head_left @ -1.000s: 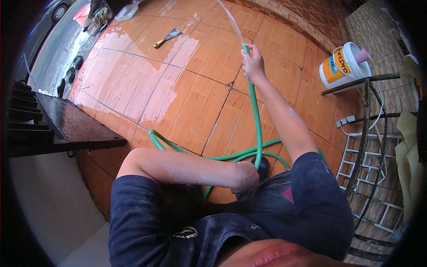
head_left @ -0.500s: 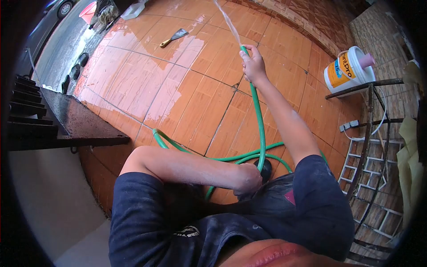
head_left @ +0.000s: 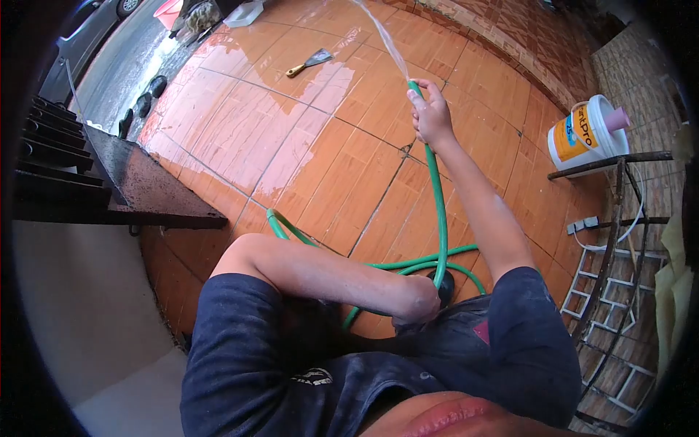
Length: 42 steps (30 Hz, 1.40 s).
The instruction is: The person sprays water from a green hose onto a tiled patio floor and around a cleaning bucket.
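My right hand (head_left: 432,116) is wrapped round the green hose (head_left: 440,197) just behind its open end, thumb along the top. A stream of water (head_left: 386,40) shoots from it toward the far floor. My left hand (head_left: 416,297) is bent down at the wrist over my lap, right beside the lower run of the hose; its fingers are hidden. Farther off, a putty knife (head_left: 310,63) with a yellow-and-black handle lies on the orange tiled floor (head_left: 349,160), where part of the surface is wet and shiny.
A white paint bucket (head_left: 588,135) with a pink item on its rim stands at the right, by a metal frame (head_left: 615,218) and a white grid rack (head_left: 608,291). A dark metal gate (head_left: 58,175) is at the left. Beyond are dark shoes (head_left: 144,104), a pink bucket (head_left: 167,13) and a car.
The whole view has shifted slightly, so things appear a little lower and to the right. My right hand still holds the spraying hose; the left arm keeps its pose.
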### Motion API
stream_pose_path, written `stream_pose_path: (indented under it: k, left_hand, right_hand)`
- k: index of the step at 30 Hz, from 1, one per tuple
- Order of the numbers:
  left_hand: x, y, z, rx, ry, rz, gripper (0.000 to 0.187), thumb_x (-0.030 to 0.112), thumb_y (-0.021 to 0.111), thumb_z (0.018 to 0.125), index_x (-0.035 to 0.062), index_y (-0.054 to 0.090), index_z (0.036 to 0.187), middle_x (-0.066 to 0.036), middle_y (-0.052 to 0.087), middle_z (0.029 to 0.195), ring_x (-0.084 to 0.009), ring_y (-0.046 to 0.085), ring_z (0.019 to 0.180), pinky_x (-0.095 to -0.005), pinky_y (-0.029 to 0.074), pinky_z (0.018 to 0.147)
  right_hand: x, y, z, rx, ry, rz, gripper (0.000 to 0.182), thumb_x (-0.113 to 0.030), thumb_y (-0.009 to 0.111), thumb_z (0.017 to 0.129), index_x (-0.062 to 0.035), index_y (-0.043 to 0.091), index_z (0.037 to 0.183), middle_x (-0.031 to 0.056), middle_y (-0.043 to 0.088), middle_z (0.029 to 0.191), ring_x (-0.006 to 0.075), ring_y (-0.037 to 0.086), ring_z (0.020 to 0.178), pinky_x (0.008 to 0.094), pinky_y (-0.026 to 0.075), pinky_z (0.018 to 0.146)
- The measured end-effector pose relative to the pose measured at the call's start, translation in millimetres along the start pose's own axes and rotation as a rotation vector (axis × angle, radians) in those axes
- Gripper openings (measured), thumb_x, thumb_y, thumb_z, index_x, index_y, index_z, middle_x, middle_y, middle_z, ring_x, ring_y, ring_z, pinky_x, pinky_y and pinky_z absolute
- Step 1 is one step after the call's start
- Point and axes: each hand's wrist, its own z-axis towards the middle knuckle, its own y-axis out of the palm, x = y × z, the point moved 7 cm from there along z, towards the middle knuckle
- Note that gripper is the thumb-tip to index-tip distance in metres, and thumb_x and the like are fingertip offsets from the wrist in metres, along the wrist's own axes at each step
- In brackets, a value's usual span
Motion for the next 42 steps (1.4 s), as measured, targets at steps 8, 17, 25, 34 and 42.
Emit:
stream_pose_path:
  k: [8,17,25,34,42]
  left_hand:
    - [2.3,-0.9,-0.6,0.025,0.033,0.0,0.032,0.022,0.08,0.064,0.0118,0.072,0.093,-0.009,0.071,0.087,-0.0303,0.069,0.084,-0.043,0.056,0.069]
    - [6.3,-3.9,-3.0,0.061,0.085,0.033,0.033,0.025,0.082,0.062,0.0128,0.073,0.092,-0.009,0.071,0.087,-0.0293,0.07,0.084,-0.0431,0.057,0.068]
    - [5.6,-1.3,-0.5,-0.008,0.056,0.028,0.034,0.026,0.082,0.063,0.0095,0.073,0.091,-0.01,0.071,0.088,-0.0294,0.07,0.084,-0.0428,0.057,0.066]
    - [3.8,1.9,3.4,0.014,0.081,-0.034,0.036,0.024,0.082,0.061,0.0105,0.073,0.093,-0.01,0.071,0.09,-0.0309,0.07,0.084,-0.0433,0.057,0.068]
    - [4.6,1.9,4.0,-0.001,0.087,-0.061,0.038,0.023,0.083,0.061,0.0114,0.073,0.096,-0.01,0.071,0.092,-0.0311,0.069,0.087,-0.0432,0.057,0.069]
  right_hand:
    - [-4.5,8.1,-0.3,-0.037,-0.025,0.023,0.022,-0.022,0.054,0.098,-0.0177,0.049,0.118,-0.0055,0.037,0.056,0.0028,0.028,0.037,0.0221,0.02,0.031]
    - [-8.1,17.1,-3.6,-0.066,-0.028,0.036,0.021,-0.022,0.054,0.097,-0.0176,0.05,0.118,-0.0061,0.037,0.056,0.0027,0.028,0.037,0.0218,0.021,0.032]
    - [-18.0,23.9,-7.7,-0.072,-0.048,0.024,0.021,-0.022,0.054,0.098,-0.0178,0.051,0.118,-0.0063,0.037,0.056,0.0025,0.028,0.037,0.0222,0.02,0.032]
    - [-21.5,25.8,-9.3,-0.078,-0.045,0.036,0.021,-0.022,0.054,0.098,-0.0189,0.051,0.119,-0.0063,0.037,0.055,0.0024,0.028,0.037,0.0223,0.02,0.032]
    - [-23.0,28.1,-10.2,-0.083,-0.058,0.03,0.021,-0.023,0.054,0.097,-0.019,0.051,0.118,-0.0062,0.037,0.056,0.0024,0.028,0.036,0.022,0.02,0.032]
